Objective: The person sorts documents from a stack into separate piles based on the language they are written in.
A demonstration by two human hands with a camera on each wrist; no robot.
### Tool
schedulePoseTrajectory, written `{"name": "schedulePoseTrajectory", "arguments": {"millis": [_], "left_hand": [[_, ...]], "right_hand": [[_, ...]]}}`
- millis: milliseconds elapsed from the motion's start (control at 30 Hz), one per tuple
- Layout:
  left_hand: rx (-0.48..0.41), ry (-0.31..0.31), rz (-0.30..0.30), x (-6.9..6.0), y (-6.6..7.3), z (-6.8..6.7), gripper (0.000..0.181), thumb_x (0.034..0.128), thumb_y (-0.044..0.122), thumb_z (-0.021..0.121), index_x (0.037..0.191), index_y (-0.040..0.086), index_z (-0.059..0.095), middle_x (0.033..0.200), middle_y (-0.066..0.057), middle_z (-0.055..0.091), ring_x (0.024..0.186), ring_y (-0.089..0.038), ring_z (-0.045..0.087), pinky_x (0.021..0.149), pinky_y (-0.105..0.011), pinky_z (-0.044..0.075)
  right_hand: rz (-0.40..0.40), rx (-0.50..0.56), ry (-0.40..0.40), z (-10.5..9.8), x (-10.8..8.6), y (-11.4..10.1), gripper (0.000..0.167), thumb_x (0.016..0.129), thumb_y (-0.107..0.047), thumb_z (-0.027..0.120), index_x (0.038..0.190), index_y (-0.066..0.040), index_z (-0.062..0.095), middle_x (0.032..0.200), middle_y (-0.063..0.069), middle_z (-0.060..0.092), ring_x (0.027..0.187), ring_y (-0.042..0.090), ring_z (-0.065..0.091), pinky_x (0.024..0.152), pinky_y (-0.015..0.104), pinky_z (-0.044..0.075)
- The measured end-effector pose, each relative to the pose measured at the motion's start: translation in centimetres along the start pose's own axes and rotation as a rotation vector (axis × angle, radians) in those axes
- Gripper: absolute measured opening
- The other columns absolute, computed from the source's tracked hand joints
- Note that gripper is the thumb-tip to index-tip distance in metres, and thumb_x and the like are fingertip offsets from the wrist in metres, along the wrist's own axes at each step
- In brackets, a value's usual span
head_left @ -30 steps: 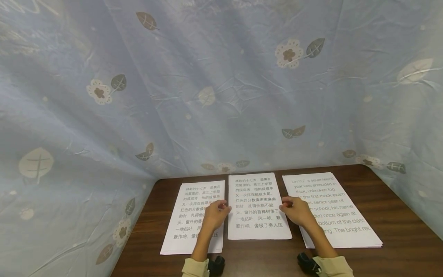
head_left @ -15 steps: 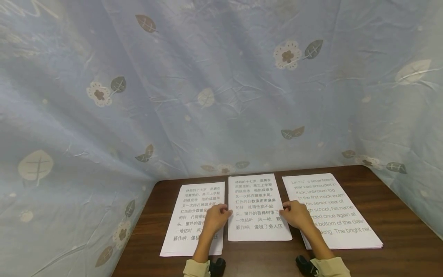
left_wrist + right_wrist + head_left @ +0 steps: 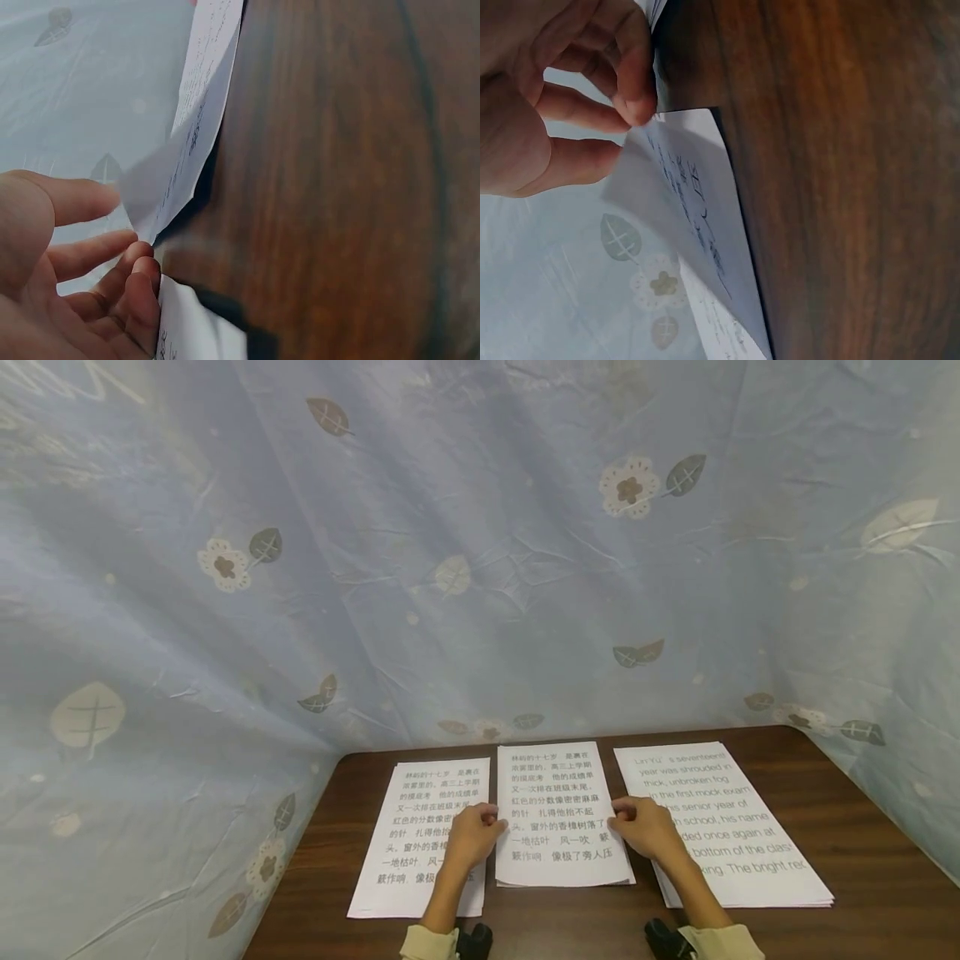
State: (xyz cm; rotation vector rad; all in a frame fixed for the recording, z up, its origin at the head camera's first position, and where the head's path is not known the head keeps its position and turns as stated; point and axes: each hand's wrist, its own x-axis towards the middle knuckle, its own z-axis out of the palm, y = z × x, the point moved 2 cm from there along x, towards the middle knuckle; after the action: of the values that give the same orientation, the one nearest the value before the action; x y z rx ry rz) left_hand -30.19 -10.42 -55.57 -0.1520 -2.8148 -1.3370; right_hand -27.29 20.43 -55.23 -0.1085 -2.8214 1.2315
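Observation:
Printed with Chinese text, the top paper sheet [image 3: 555, 793] of the middle stack lies between both hands. My left hand [image 3: 471, 837] pinches its left edge between thumb and fingers. On the opposite edge, the thumb and forefinger of my right hand [image 3: 649, 828] pinch the same sheet. In the left wrist view the paper sheet [image 3: 196, 150] bends up off the dark surface, next to my left hand [image 3: 82, 262]. The right wrist view has the paper sheet [image 3: 697, 202] curving upward from the fingertips of my right hand [image 3: 570, 105].
A left stack [image 3: 375, 885] of Chinese-text pages lies partly under my left forearm. On the right, an English-text stack [image 3: 780, 885] is partly covered by my right hand and forearm. All rest on a brown wooden table [image 3: 847, 793], with a patterned blue-grey curtain [image 3: 480, 635] behind.
Both hands have come in to the side edges of the middle sheet and taken hold of it. Its near edge now sits slightly apart from the pages below.

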Motion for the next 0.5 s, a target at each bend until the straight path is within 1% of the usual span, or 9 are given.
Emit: {"name": "schedulePoseTrajectory", "arguments": {"millis": [200, 267, 400, 500], "left_hand": [[-0.038, 0.026, 0.031, 0.00, -0.26, 0.08, 0.033, 0.0902, 0.004, 0.075, 0.122, -0.002, 0.075, 0.091, -0.005, 0.072, 0.069, -0.012, 0.061, 0.056, -0.021, 0.050], [-0.053, 0.040, 0.036, -0.02, -0.21, -0.03, 0.032, 0.0900, 0.003, 0.074, 0.122, -0.001, 0.076, 0.092, -0.005, 0.073, 0.071, -0.011, 0.063, 0.057, -0.022, 0.052], [-0.079, 0.078, 0.022, 0.06, -0.09, -0.38, 0.031, 0.0900, 0.002, 0.074, 0.121, 0.001, 0.077, 0.095, -0.007, 0.074, 0.076, -0.013, 0.068, 0.062, -0.024, 0.056], [-0.092, 0.106, 0.010, 0.18, 0.11, -0.74, 0.031, 0.0900, 0.002, 0.074, 0.121, 0.003, 0.077, 0.097, -0.007, 0.075, 0.078, -0.015, 0.069, 0.063, -0.025, 0.056]], "right_hand": [[0.012, 0.154, -0.024, -0.18, -0.10, 0.05, 0.043, 0.093, -0.006, 0.074, 0.133, 0.008, 0.068, 0.104, 0.017, 0.076, 0.080, 0.019, 0.071, 0.063, 0.032, 0.062], [0.025, 0.198, -0.027, -0.20, -0.12, -0.01, 0.043, 0.094, -0.004, 0.073, 0.134, 0.007, 0.067, 0.106, 0.017, 0.076, 0.081, 0.019, 0.072, 0.063, 0.032, 0.064], [0.033, 0.243, -0.028, -0.30, -0.14, -0.15, 0.042, 0.095, -0.003, 0.072, 0.136, 0.006, 0.067, 0.107, 0.017, 0.075, 0.082, 0.019, 0.072, 0.065, 0.032, 0.065], [0.037, 0.289, -0.035, -0.45, -0.13, -0.26, 0.042, 0.096, -0.003, 0.072, 0.137, 0.006, 0.066, 0.109, 0.019, 0.073, 0.086, 0.021, 0.072, 0.068, 0.034, 0.066]]}}
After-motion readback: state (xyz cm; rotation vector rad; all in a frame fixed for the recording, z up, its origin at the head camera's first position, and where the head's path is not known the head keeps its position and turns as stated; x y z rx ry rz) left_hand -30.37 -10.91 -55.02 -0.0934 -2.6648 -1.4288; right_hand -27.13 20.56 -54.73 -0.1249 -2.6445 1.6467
